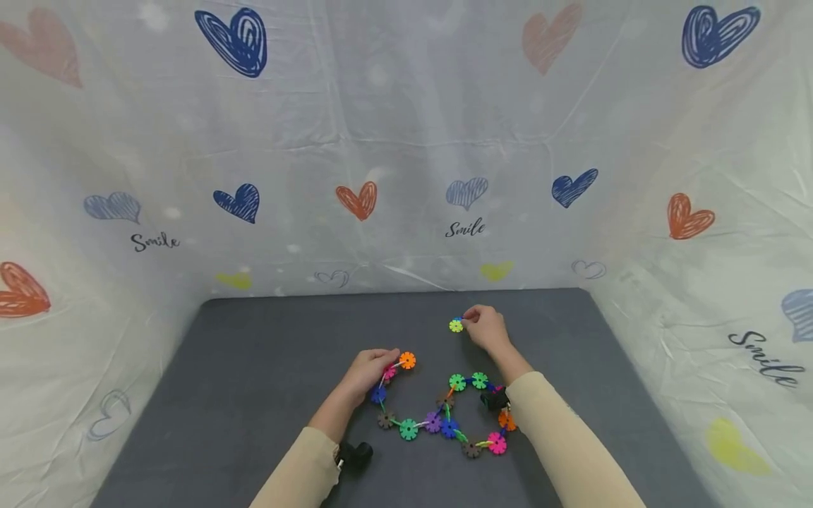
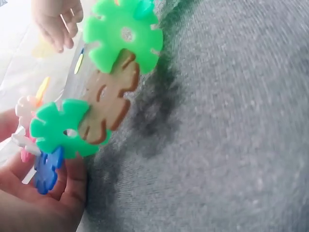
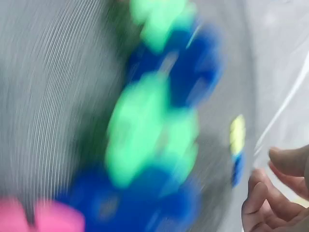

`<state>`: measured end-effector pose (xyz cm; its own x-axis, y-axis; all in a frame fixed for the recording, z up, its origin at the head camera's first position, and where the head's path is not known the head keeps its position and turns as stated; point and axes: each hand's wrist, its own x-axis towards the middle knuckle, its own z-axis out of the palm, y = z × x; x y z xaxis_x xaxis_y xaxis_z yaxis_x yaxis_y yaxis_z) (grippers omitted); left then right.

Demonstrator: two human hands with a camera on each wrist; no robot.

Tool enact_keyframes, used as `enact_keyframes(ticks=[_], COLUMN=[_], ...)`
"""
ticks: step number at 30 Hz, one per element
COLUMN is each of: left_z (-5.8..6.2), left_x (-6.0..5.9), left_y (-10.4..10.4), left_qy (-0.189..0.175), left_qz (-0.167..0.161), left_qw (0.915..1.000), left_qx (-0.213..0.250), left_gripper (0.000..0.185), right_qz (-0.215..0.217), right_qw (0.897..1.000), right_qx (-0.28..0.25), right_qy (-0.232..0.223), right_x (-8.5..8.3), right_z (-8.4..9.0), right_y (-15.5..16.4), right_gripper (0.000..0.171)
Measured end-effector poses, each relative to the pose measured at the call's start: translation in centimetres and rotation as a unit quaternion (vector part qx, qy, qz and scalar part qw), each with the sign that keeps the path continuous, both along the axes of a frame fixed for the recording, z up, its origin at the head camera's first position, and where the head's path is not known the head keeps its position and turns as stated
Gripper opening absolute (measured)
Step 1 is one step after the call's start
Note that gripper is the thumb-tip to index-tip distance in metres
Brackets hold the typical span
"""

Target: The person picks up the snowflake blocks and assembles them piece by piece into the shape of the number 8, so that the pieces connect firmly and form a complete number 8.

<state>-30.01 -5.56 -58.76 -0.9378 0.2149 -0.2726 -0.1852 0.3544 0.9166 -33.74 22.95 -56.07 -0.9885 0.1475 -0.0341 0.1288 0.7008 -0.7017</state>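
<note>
A chain of notched plastic snowflake discs [image 1: 408, 429] curves across the table and joins a closed ring of similar discs on the right. My left hand [image 1: 370, 370] grips the chain near its upper end, around a pink disc [image 1: 389, 372]; an orange disc [image 1: 407, 360] sticks out past the fingertips. In the left wrist view, green, brown and blue discs [image 2: 47, 170] run out from the fingers. My right hand [image 1: 485, 329] is beside a joined yellow-and-blue disc pair [image 1: 456, 325] farther back. The right wrist view has its fingers [image 3: 285, 208] slightly apart from that pair.
The ring's green disc [image 1: 479, 380] and pink disc [image 1: 497, 443] lie below the right forearm, partly hidden by its wrist camera [image 1: 494, 401]. A dark grey table [image 1: 286, 339] carries everything. A white heart-printed curtain [image 1: 406, 141] surrounds the back and sides.
</note>
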Motion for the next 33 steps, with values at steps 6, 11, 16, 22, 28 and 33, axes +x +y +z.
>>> enact_keyframes(ticks=[6, 11, 16, 22, 28, 33], left_z=[-0.3, -0.2, -0.4, -0.6, -0.8, -0.6], left_x=[0.2, 0.5, 0.7, 0.6, 0.5, 0.3], left_y=[0.2, 0.3, 0.3, 0.0, -0.5, -0.7], left_qy=[0.009, 0.015, 0.009, 0.008, -0.003, -0.004], left_qz=[0.012, 0.007, 0.006, 0.004, -0.001, -0.014], left_qw=[0.9999, 0.9999, 0.9997, 0.9997, 1.0, 0.9999], left_qx=[0.006, -0.001, -0.023, -0.022, 0.001, 0.008], left_gripper=[0.033, 0.032, 0.022, 0.021, 0.026, 0.025], right_qz=[0.04, 0.073, 0.055, 0.02, 0.006, -0.001], right_qw=[0.992, 0.984, 0.992, 0.998, 0.998, 0.997], right_qx=[0.116, 0.153, 0.112, 0.039, -0.019, -0.062], right_qy=[-0.022, -0.059, -0.024, -0.043, -0.065, -0.047], right_x=[-1.2, -1.3, -0.9, -0.5, -0.1, 0.4], right_z=[-1.1, -1.8, -2.0, -1.7, -1.3, -1.1], right_y=[1.5, 2.0, 2.6, 3.2, 3.6, 3.0], right_gripper=[0.043, 0.051, 0.042, 0.031, 0.024, 0.019])
